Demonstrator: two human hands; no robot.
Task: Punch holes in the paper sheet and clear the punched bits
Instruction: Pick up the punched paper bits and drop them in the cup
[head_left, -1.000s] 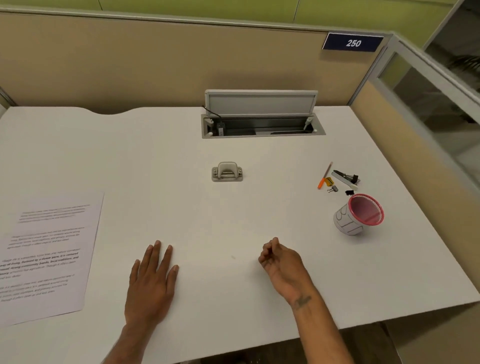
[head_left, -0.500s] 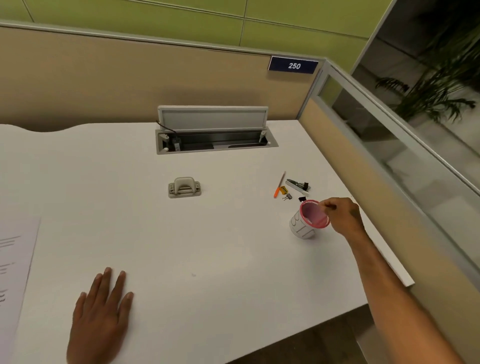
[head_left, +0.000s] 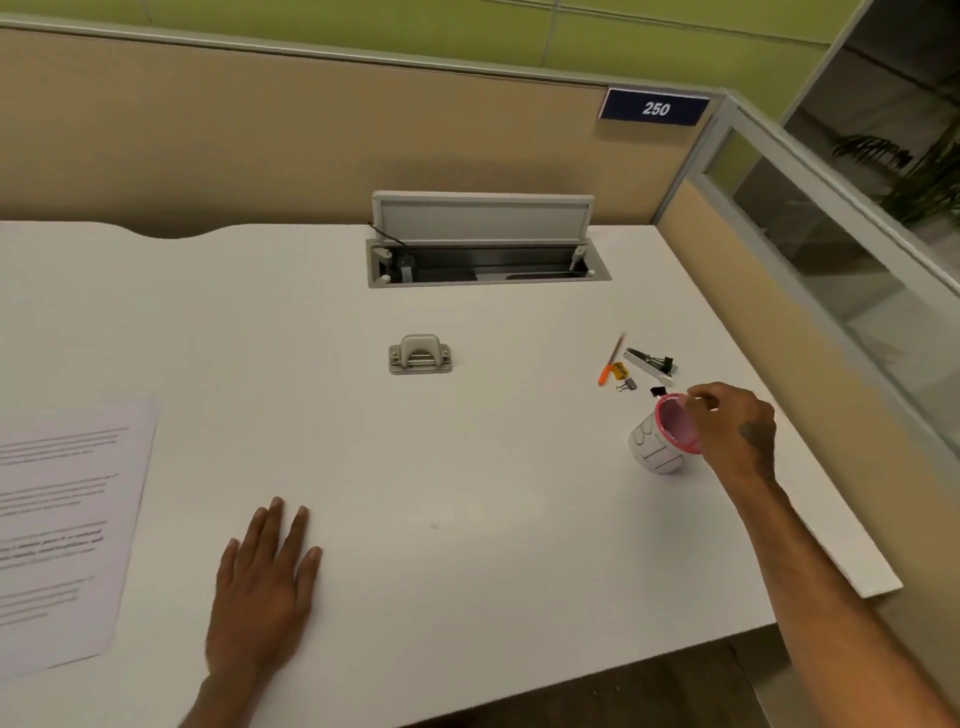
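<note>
Just right hand (head_left: 732, 426) over pink-rimmed cup (head_left: 657, 441)

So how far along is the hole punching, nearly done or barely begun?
Barely begun, it seems. The printed white paper sheet lies flat at the desk's left, apart from the small grey hole punch; any holes are too small to see. In hand: the right hand pinches the pink-rimmed paper cup, left hand resting flat. Punching and clearing seemingly remain.

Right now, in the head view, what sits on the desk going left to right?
paper sheet → left hand → hole punch → orange pen → right hand at the pink-rimmed cup
</note>
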